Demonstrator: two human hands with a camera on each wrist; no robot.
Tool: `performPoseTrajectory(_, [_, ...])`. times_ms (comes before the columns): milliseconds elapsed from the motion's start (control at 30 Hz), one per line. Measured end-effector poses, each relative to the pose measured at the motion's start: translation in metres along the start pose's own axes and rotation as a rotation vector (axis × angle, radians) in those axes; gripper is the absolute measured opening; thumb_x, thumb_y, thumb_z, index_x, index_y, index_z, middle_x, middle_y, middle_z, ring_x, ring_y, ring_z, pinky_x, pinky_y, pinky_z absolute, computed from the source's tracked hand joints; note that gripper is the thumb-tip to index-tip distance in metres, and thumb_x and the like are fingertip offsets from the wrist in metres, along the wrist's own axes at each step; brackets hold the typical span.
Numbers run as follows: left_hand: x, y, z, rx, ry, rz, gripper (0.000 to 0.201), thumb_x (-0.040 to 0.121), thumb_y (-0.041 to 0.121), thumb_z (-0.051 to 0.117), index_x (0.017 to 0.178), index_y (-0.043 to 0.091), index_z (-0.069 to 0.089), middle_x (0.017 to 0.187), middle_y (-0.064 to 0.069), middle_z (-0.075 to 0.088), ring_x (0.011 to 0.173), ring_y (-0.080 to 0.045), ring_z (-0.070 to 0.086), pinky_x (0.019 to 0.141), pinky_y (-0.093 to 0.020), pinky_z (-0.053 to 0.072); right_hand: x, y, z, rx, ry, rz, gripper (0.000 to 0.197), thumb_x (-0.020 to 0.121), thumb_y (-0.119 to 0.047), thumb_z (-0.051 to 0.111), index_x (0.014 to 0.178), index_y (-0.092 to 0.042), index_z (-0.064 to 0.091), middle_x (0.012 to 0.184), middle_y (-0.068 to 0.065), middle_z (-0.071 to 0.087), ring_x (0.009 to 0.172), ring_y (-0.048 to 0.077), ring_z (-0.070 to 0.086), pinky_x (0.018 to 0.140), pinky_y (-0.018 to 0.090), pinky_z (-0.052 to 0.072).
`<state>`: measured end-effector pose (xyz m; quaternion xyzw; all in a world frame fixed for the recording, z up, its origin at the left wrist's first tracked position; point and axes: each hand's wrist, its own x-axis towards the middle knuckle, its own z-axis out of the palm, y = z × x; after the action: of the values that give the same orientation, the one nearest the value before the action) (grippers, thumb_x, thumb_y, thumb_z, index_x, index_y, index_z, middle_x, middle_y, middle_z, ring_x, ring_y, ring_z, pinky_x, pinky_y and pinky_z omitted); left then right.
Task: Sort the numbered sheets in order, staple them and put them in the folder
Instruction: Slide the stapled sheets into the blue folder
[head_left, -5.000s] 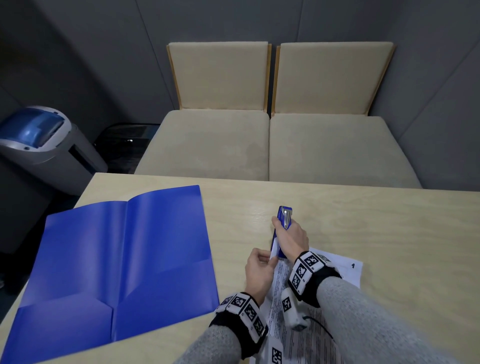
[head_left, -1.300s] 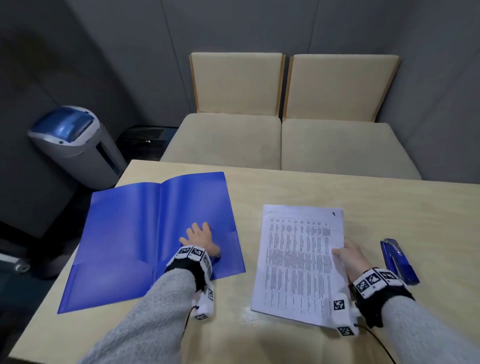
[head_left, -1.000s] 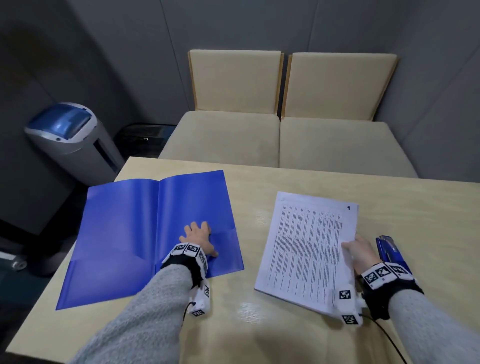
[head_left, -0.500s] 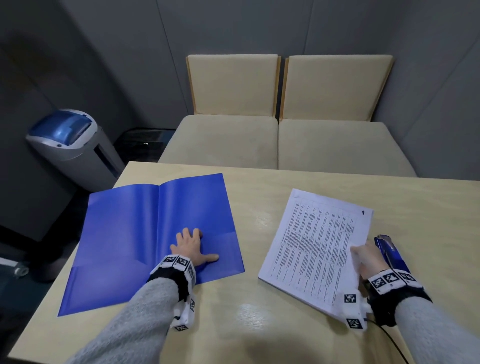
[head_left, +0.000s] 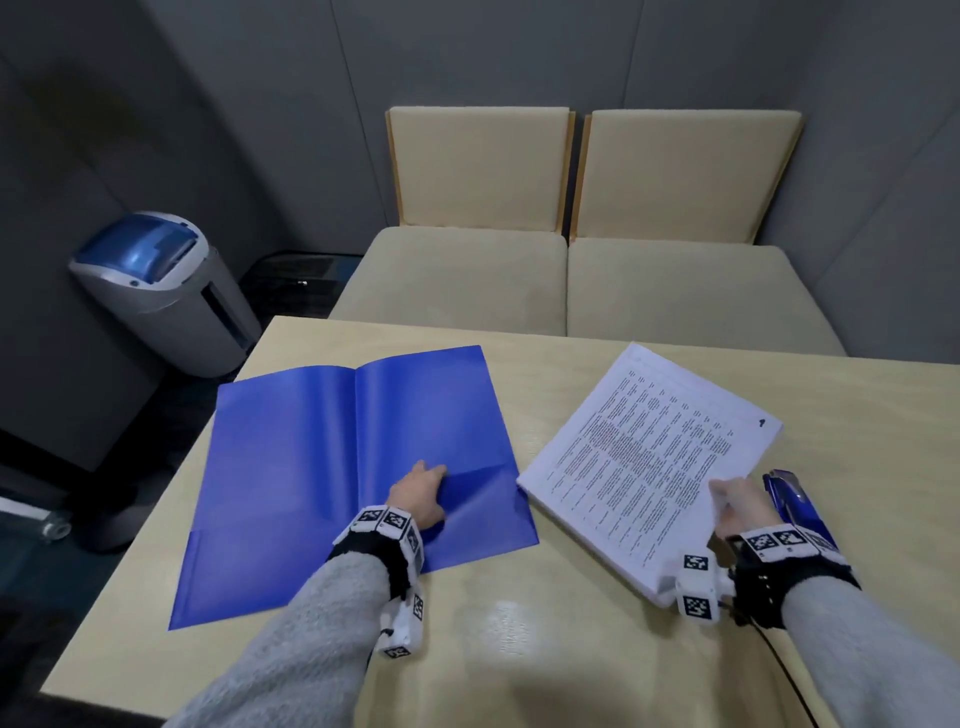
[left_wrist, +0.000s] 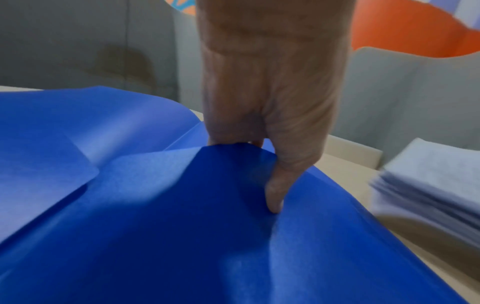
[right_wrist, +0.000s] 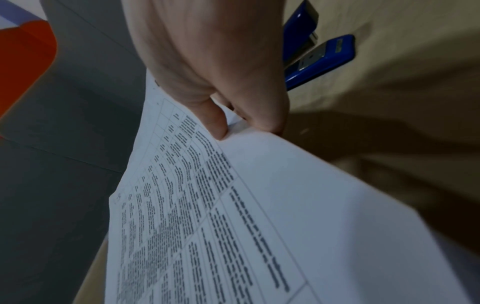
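Left hand (head_left: 418, 493) pinches folder (head_left: 291, 467) pocket open; right hand (head_left: 737, 506) pinches the sheets (head_left: 644, 457). Risk: stack corner likely snags the pocket edge, pages fan or crumple.

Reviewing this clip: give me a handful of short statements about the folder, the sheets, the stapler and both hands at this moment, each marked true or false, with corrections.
1. The blue folder lies open on the table. True.
2. The left hand holds the stapler. False: it lifts the edge of the folder's right pocket.
3. The right hand grips the stack of sheets. True.
4. The sheets are already in the folder. False: they are beside it, to its right.
5. The stapler lies on the table beside the right hand. True.
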<state>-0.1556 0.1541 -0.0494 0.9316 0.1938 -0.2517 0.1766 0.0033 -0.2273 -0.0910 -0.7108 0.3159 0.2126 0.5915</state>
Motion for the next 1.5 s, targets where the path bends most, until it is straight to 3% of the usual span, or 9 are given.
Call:
performPoseTrajectory(133, [-0.002,0.048,0.013,0.054,-0.026,0.195,0.046,0.084,0.016,0.058,0.128,0.015,0.044,0.121,-0.017,0.048,0.113,-0.036,0.052,0.094,-0.043,0.045,-0.014,-0.024,-0.01,0.177,-0.014,-0.002,0.028,0.096,-0.005,0.044,0.118,0.009,0.05,0.124,0.012,0.057,0.121,0.031,0.05,0.097,0.042,0.042])
performPoseTrajectory(233, [-0.009,0.092,0.026,0.081,-0.088,0.322,0.043,0.087,0.014,0.054,0.129,0.015,0.044,0.123,-0.019,0.049,0.114,-0.039,0.051,0.095,-0.044,0.044,-0.021,-0.038,-0.013,-0.152,0.053,-0.189,0.02,0.088,-0.004,0.052,0.086,0.0,0.072,0.084,0.006,0.07,0.118,0.028,0.054,0.078,0.026,0.044])
performPoseTrajectory(367, [-0.021,0.14,0.042,0.123,-0.152,0.427,0.04,0.09,0.014,0.05,0.13,0.014,0.044,0.126,-0.021,0.05,0.116,-0.041,0.049,0.096,-0.046,0.043,-0.03,-0.037,-0.002,-0.386,0.061,-0.352,0.014,0.073,0.008,0.055,0.083,0.004,0.064,0.078,0.013,0.06,0.093,0.029,0.06,0.071,0.026,0.04])
performPoseTrajectory(600, [-0.034,0.165,0.049,0.151,-0.084,0.509,0.033,0.093,0.013,0.047,0.126,0.013,0.045,0.116,-0.024,0.058,0.104,-0.043,0.054,0.081,-0.044,0.045,-0.021,-0.03,0.021,-0.529,0.07,-0.34,0.011,0.077,0.008,0.048,0.071,0.0,0.049,0.085,0.019,0.052,0.09,0.032,0.053,0.072,0.027,0.037])
performPoseTrajectory(800, [-0.035,0.157,0.053,0.105,0.039,0.626,0.022,0.091,0.015,0.054,0.111,0.009,0.049,0.115,-0.014,0.051,0.105,-0.032,0.048,0.078,-0.04,0.043,-0.009,-0.034,0.032,-0.325,-0.016,-0.349,0.033,0.094,-0.002,0.045,0.126,0.005,0.047,0.119,0.012,0.051,0.12,0.025,0.05,0.053,0.012,0.048])
performPoseTrajectory(900, [-0.031,0.153,0.056,0.129,0.132,0.723,0.02,0.085,0.013,0.058,0.104,0.01,0.053,0.129,-0.006,0.04,0.113,-0.025,0.038,0.087,-0.036,0.036,-0.025,-0.035,0.033,-0.409,0.007,-0.355,0.013,0.087,0.005,0.05,0.091,0.005,0.062,0.112,0.018,0.061,0.111,0.028,0.054,0.075,0.019,0.041])
performPoseTrajectory(1000, [-0.027,0.153,0.059,-0.001,0.034,0.71,0.011,0.08,0.011,0.056,0.089,0.012,0.049,0.127,-0.003,0.044,0.112,-0.023,0.041,0.093,-0.033,0.034,-0.023,-0.027,0.038,-0.263,-0.042,-0.269,0.013,0.084,0.001,0.055,0.089,0.008,0.065,0.107,0.019,0.065,0.106,0.031,0.059,0.083,0.027,0.046])
performPoseTrajectory(1133, [-0.024,0.157,0.06,-0.203,-0.096,0.637,0.015,0.076,0.009,0.06,0.079,0.015,0.047,0.108,-0.007,0.058,0.1,-0.024,0.052,0.087,-0.037,0.046,-0.026,-0.019,0.039,-0.494,0.036,-0.394,0.019,0.086,0.002,0.048,0.069,-0.006,0.048,0.076,0.007,0.05,0.077,0.022,0.045,0.049,0.017,0.028])
performPoseTrajectory(1500, [-0.016,0.159,0.062,-0.327,-0.265,0.51,0.03,0.088,0.015,0.055,0.068,0.031,0.039,0.074,0.014,0.048,0.081,-0.017,0.047,0.072,-0.024,0.038,-0.013,-0.019,0.047,0.045,-0.14,-0.173,0.031,0.09,0.001,0.049,0.069,-0.021,0.042,0.075,-0.003,0.046,0.064,0.007,0.044,0.057,0.016,0.041])
